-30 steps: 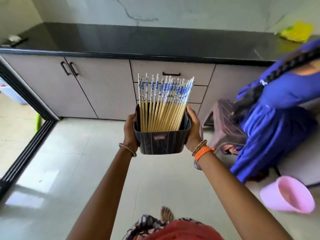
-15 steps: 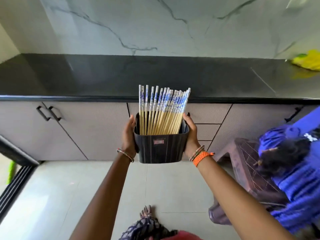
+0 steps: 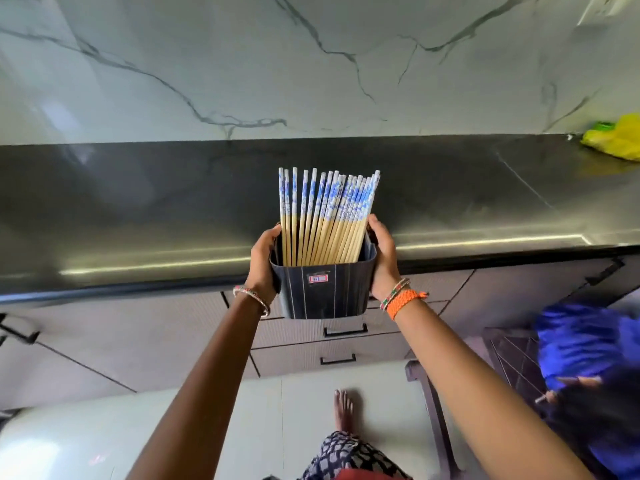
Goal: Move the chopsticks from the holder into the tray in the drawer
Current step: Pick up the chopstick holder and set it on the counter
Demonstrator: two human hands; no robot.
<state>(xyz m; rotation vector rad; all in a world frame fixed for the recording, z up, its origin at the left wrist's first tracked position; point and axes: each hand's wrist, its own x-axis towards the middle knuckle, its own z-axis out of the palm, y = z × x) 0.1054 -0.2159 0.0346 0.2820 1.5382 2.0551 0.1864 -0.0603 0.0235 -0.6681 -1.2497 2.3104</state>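
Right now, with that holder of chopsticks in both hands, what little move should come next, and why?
Probably set the holder down on the counter just ahead. Both hands, left and right, are busy gripping it, and the drawers below look closed, so a hand must be free.

One view only, from a wide-angle camera on the person's head. It looks forward and steeply down along both outstretched arms, facing the dark bench [image 3: 138, 209] and the marble wall [image 3: 242, 64] behind it. The left hand [image 3: 263, 261] and right hand [image 3: 382, 258] sit near the middle of the picture, close to the lens. The bench edge bows with the lens. A bare foot [image 3: 343, 410] and pale floor [image 3: 104, 438] fill the bottom.
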